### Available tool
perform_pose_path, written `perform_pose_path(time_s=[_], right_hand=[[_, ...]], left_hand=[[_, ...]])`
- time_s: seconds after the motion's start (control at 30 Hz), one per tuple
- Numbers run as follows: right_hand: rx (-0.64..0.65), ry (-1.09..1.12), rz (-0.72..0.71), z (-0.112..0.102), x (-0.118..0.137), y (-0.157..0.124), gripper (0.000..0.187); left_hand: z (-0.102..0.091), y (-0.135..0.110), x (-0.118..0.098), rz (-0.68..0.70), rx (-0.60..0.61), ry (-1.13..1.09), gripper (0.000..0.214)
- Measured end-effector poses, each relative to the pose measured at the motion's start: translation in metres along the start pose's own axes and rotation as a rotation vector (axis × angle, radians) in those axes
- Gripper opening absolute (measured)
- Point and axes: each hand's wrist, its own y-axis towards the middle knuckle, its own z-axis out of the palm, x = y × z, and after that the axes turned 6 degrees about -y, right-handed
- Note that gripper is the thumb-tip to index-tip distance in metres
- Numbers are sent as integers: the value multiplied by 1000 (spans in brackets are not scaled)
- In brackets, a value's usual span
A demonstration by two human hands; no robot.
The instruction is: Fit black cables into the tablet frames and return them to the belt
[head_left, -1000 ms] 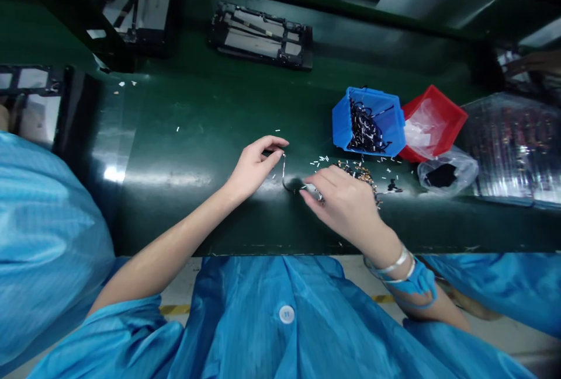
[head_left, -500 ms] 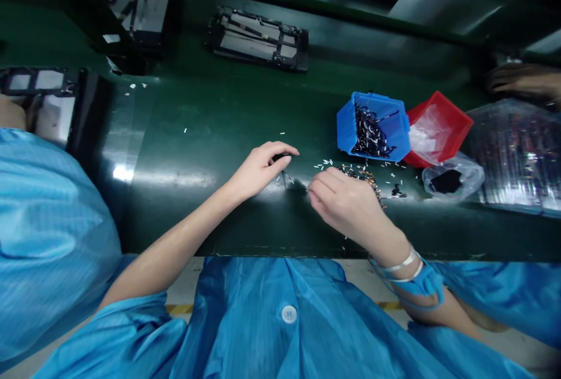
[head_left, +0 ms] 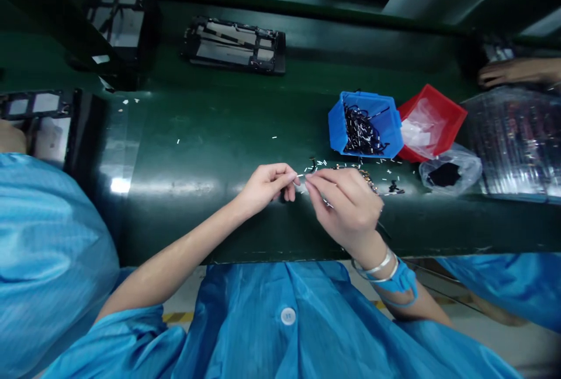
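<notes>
My left hand (head_left: 268,187) and my right hand (head_left: 346,207) meet fingertip to fingertip over the green conveyor belt (head_left: 197,151). Both pinch a tiny pale part (head_left: 301,177) between thumb and forefinger; it is too small to name. A thin dark wire seems to trail under my right palm. Just behind my right hand lies a small heap of gold-coloured parts (head_left: 366,176) among scattered white slivers (head_left: 322,163). A blue bin (head_left: 366,124) full of black wire pieces stands beyond them.
A red bin (head_left: 432,122) holding a clear bag sits right of the blue one, with a plastic bag of black parts (head_left: 447,173) in front. Black device frames (head_left: 234,51) lie on the belt farther back. Another person's hand (head_left: 508,72) rests at far right. A blue-clad neighbour (head_left: 48,250) is on my left.
My hands have come together: the left one slid right and curled in, the right one lifted from the belt and turned, so both now pinch the same small part.
</notes>
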Motion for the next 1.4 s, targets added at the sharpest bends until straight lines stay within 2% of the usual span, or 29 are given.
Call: perform_pose_path(time_s=[0.13,0.27,0.37,0.47,0.53,0.63,0.8,0.93,1.13,1.2,1.27,1.33,1.4], right_hand=[[62,14,86,9,8,-4,7],[66,59,154,13,1,-6,9],[94,5,191,15,-10,-8,16],[69,-139,220,15,-18,-9,13],[56,-112,194,14,-17,-9,11],[105,46,90,15,-8,-8,8],[168,120,48,20,-1,-11,13],[186,93,48,25,-7,-14,18],[136,-143,185,21,-29,-17,18],[110,-141,201,18,-31,-15,22],[120,-64,132,16,-28,-12,25],[150,14,42,17,-24,-9,19],[147,62,12,19,-22,-8,14]], left_hand=[[8,-5,-2,72,-18,-12,21],[10,-9,-4,96,-3,114,17],[8,-8,0,5,-12,124,23],[6,-5,6,-106,-42,-32,30],[5,-3,9,-121,-59,-113,32],[6,-2,9,-63,-61,-137,33],[10,-5,9,1,-53,8,45],[10,-6,8,-2,-19,112,49],[5,-4,-2,-65,-17,-88,60],[3,-3,-3,-67,-27,-111,65],[3,-3,-4,-65,-5,-128,71],[4,-5,-3,-74,41,-141,75],[3,-7,-4,-101,99,-131,75]])
